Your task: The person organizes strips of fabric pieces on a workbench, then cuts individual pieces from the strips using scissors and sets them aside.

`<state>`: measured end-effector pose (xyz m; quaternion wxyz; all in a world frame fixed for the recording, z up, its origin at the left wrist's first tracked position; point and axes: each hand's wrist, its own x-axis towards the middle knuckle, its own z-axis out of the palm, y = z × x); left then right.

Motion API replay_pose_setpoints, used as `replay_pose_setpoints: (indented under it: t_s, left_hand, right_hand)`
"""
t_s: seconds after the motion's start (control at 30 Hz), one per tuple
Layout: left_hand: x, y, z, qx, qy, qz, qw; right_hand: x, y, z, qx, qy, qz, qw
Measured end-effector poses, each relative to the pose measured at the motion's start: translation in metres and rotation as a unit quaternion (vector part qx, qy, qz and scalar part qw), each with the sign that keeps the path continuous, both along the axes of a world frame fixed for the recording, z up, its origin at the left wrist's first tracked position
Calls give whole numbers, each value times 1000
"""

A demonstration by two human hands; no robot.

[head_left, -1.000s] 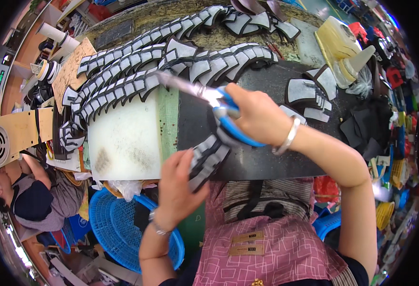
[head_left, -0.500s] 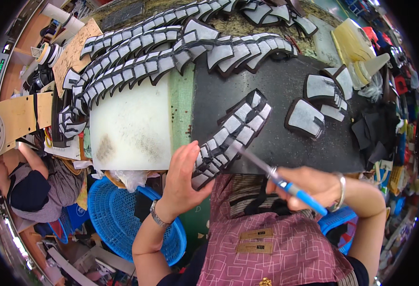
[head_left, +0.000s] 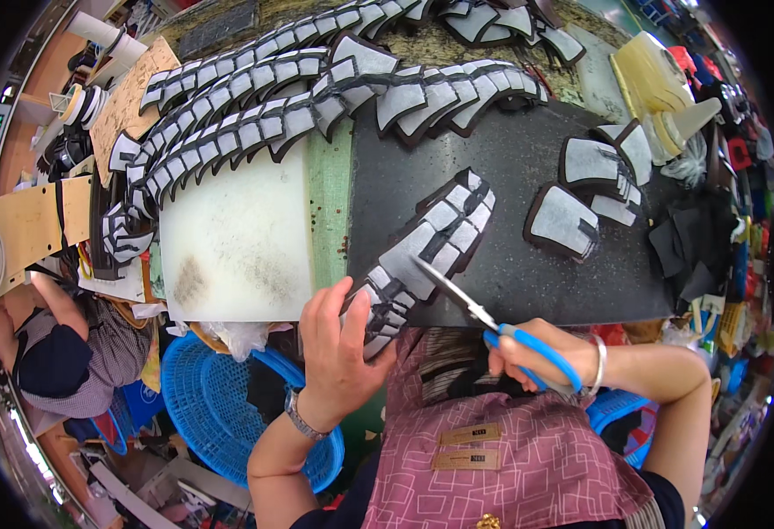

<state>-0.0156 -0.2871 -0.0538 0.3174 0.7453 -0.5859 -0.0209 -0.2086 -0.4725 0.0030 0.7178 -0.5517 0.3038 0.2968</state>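
A narrow grey-and-black segmented panel (head_left: 431, 238) is laid slantwise at the front of the black mat (head_left: 510, 300), its lower end covered by the left hand (head_left: 338, 357), fingers a bit spread, though whether it's pinched or just pressed down can't really be told from up here. The blue-handled scissors (head_left: 480, 314) are gripped in the right hand (head_left: 546, 353), fingers curled round the handles, blade tips over the panel's middle. Some loose pieces (head_left: 559, 220) are parked further right on the mat.
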Motion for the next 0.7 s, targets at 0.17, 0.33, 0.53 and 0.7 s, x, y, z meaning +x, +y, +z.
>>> replay_pose_setpoints:
  t_s: [0.17,0.33,0.53,0.7]
  left_hand:
    - [-13,-34,-1,-48,65,0,997]
    - [-12,-55,-24,-35,26,2,999]
    - [8,-51,-16,-36,118,-46,991]
    - [8,-49,-11,67,157,-12,985]
  right_hand:
    - [-32,-32,-2,-34,-74,25,996]
    - [-22,-61,-8,-48,-16,101,994]
    - [-18,-62,-26,70,-36,107,991]
    - [-14,-36,-37,191,-47,5,980]
